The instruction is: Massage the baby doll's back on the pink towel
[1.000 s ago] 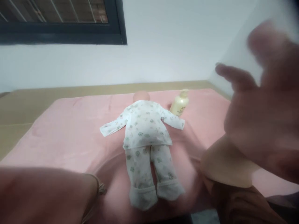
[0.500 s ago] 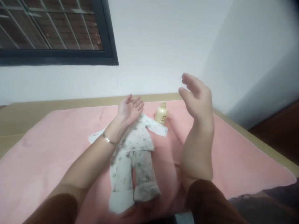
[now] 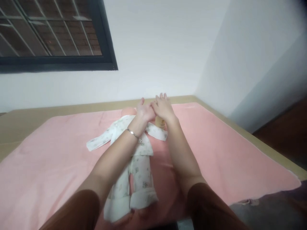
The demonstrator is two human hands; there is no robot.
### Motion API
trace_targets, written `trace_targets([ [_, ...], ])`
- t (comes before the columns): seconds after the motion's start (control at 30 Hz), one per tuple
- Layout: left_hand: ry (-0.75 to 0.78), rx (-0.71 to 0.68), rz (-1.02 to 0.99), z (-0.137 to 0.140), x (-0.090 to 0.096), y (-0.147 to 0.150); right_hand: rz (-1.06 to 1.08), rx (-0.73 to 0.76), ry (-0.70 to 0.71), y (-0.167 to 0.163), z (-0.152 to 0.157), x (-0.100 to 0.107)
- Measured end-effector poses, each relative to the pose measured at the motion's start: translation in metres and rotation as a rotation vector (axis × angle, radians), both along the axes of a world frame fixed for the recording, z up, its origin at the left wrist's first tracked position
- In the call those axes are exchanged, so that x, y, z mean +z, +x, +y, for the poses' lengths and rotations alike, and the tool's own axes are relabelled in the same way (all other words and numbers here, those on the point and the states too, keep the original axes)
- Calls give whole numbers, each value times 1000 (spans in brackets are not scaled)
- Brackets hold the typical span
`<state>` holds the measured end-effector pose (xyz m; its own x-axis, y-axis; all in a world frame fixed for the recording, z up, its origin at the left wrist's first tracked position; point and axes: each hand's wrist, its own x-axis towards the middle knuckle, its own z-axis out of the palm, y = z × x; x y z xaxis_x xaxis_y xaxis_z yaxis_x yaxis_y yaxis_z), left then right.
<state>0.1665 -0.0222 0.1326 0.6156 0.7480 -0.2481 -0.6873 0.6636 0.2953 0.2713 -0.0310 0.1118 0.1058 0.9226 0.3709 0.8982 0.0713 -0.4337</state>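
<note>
My left hand (image 3: 145, 112) is palm up above the upper right part of a doll, its thumb out and its fingertips covered. Palm down, my right hand (image 3: 164, 108) meets those fingertips with its own fingers spread. Nothing shows in either hand. The doll lies on its back in a white printed shirt (image 3: 120, 126) and matching trousers (image 3: 141, 172) with turned-up cuffs. Part of its rounded pinkish head (image 3: 129, 111) shows past the collar. Behind my right hand stands a pale yellow bottle (image 3: 160, 122), its top hidden.
A pink cloth (image 3: 216, 147) lies under the doll over a tan surface (image 3: 21, 121). White walls (image 3: 155, 48) rise behind and at the right. A dark-framed window (image 3: 110, 60) with bars is at upper left. Dark fabric (image 3: 263, 207) lies at lower right.
My right hand has come down and left from beside the bottle to meet my left hand. My left hand has moved right. The view has shifted slightly, uncovering the doll's head.
</note>
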Motion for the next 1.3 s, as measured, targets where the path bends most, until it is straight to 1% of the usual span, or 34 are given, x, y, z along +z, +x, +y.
trace_targets([
  [0.07,56,-18,7,-2,-1,-6,-49,-27,-69,-5,1,-5],
  [0.13,69,-9,35,-3,-5,-14,-105,-34,-107,-8,3,-10],
  [0.23,64,15,105,-7,-12,-36,-207,-89,-96,-13,6,-17],
  [0.33,87,-22,176,-23,-12,-69,-311,-141,-58,-18,10,-24],
  [0.4,120,-85,187,-38,-6,-94,-359,-147,-30,-21,11,-28],
  [0.47,154,-153,152,-53,4,-119,-382,-145,-7,-22,12,-31],
  [0.53,194,-178,110,-65,16,-139,-387,-156,5,-22,12,-33],
  [0.67,272,-152,76,-83,40,-171,-374,-219,3,-20,13,-37],
  [0.8,390,-23,55,-95,57,-196,-315,-241,33,-21,15,-42],
  [0.87,440,51,64,-98,63,-205,-297,-258,56,-23,17,-46],
  [1.0,491,145,167,-99,67,-215,-291,-281,73,-30,17,-52],
  [1.13,532,201,240,-97,68,-216,-239,-291,63,-27,12,-51],
  [1.23,561,232,310,-95,66,-212,-212,-291,37,-18,12,-49],
  [1.3,570,234,320,-93,64,-210,-198,-275,12,-11,14,-49],
])
